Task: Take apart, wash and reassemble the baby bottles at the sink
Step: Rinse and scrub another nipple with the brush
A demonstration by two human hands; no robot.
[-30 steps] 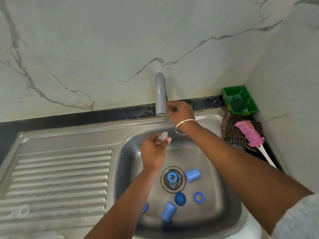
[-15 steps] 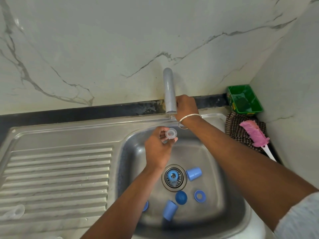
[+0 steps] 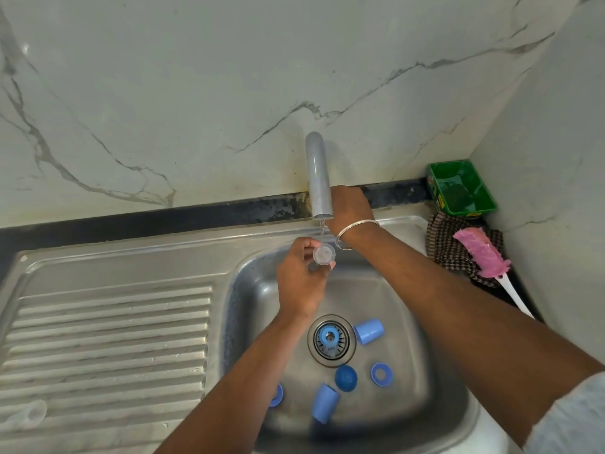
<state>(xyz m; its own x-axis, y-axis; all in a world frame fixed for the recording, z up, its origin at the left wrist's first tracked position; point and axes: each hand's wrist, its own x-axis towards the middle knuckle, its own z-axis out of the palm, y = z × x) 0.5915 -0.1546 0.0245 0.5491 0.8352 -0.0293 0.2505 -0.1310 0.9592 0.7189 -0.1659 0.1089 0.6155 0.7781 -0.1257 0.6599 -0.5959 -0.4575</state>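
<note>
While the right hand point(image 3: 348, 204) grasps behind the steel spout point(image 3: 318, 178), the left hand's point(image 3: 299, 283) grip pinches a clear round teat point(image 3: 324, 253).

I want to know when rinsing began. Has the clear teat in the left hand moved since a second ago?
Yes. The clear teat has come right, closer under the tap spout, and its open end now faces up.

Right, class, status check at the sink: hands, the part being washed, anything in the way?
Left hand pinches clear teat under tap trickle. Right hand behind spout, fingers hidden. Blue parts loose in basin; nothing blocking.
</note>
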